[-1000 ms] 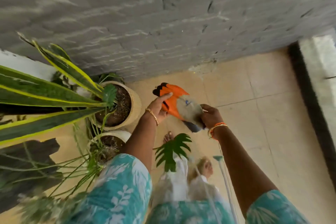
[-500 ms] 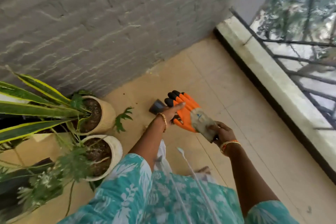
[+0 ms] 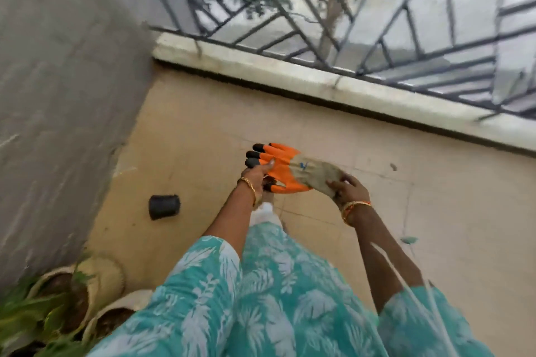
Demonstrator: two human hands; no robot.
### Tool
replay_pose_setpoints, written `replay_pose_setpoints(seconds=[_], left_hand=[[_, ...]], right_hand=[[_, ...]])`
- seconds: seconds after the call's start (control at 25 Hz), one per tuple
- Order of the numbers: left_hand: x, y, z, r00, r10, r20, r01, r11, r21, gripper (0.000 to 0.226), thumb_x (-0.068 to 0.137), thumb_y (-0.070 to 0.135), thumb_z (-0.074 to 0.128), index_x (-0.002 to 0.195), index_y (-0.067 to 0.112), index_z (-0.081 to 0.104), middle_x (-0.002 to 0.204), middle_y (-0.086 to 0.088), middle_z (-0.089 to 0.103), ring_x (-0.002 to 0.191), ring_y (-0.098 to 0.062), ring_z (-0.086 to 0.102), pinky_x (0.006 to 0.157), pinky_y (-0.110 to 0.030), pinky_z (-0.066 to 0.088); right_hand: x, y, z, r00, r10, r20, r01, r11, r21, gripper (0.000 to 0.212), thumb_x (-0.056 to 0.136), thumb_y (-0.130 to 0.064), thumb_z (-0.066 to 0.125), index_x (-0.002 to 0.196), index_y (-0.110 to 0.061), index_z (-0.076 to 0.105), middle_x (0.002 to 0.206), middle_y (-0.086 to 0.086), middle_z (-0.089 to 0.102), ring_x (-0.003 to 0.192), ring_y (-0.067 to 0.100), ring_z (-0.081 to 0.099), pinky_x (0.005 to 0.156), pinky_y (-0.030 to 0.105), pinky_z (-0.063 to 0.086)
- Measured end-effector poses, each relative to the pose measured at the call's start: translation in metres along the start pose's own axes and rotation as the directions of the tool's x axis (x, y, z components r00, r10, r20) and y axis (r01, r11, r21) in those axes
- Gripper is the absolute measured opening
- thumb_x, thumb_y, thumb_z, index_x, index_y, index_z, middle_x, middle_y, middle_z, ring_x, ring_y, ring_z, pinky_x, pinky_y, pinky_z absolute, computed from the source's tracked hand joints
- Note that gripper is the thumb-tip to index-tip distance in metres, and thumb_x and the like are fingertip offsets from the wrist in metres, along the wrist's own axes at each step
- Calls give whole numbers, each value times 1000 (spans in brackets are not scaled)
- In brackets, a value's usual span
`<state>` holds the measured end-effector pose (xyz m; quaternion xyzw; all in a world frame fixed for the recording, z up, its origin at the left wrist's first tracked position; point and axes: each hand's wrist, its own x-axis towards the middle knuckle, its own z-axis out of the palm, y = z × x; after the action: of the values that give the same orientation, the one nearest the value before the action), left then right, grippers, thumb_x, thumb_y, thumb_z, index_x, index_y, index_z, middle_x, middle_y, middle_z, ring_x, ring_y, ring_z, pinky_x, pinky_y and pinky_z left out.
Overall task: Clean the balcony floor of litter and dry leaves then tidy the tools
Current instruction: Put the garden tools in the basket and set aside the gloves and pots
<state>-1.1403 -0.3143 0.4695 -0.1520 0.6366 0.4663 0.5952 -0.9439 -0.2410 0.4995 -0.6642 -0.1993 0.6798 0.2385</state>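
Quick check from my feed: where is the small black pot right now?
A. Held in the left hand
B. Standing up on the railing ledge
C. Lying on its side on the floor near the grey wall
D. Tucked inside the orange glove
C: the small black pot lies tipped over on the tan floor beside the grey wall, apart from both hands, which hold the orange glove.

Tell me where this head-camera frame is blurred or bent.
Head view: motion blur smears the potted plants and grey wall; the railing and ledge bow from the wide lens; the orange glove held in both hands stays fairly sharp; light is soft, without hard shadows.
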Motion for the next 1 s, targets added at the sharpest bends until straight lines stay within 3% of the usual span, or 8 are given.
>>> replay_pose_setpoints(seconds=[0.08,0.2,0.36,0.52,0.68,0.8,1.0], left_hand=[[-5,2,53,995,-47,91,38,994,98,14,89,18,63,102,13,61,116,-12,63,83,-21,61,66,-34,50],[-8,5,132,981,-97,168,56,971,232,5,92,19,59,93,14,58,93,-4,62,82,-20,59,68,-31,47],[-10,-5,252,947,-166,275,11,872,489,27,93,22,60,118,12,53,95,-4,62,95,-24,59,79,-35,45],[-17,-32,371,907,-221,358,-91,729,679,27,91,16,61,117,15,53,92,-4,62,82,-19,61,65,-28,48],[-28,-81,486,865,-294,406,-176,581,795,15,93,13,58,108,13,54,93,-7,59,77,-19,60,62,-27,51],[-39,-133,564,845,-340,413,-182,542,820,19,96,20,54,113,12,53,94,-8,58,81,-22,59,75,-32,51],[-66,-230,688,862,-335,379,-206,452,868,40,96,19,54,133,6,48,125,-18,55,103,-32,56,82,-36,48]], right_hand=[[5,-15,-42,992,-12,-127,30,990,134,36,79,18,57,109,-4,58,69,10,64,46,9,62,44,19,51],[11,-38,-99,955,-28,-297,105,963,247,23,80,18,57,97,3,59,63,11,61,58,21,59,43,17,50],[17,-74,-181,874,-13,-485,211,910,356,19,80,14,61,92,0,59,75,11,57,68,24,55,44,20,53],[26,-104,-263,770,66,-635,281,858,431,17,81,9,63,91,-4,60,73,11,57,64,23,55,40,19,50],[34,-128,-349,690,158,-706,380,752,539,16,82,12,60,87,-3,59,71,10,56,60,21,53,40,20,51],[44,-137,-418,659,201,-725,433,686,584,25,82,11,61,74,-13,58,70,8,57,57,18,54,42,20,51],[59,-149,-552,646,316,-695,415,619,667,27,82,7,63,72,-17,58,55,2,58,37,6,53,38,16,46]])
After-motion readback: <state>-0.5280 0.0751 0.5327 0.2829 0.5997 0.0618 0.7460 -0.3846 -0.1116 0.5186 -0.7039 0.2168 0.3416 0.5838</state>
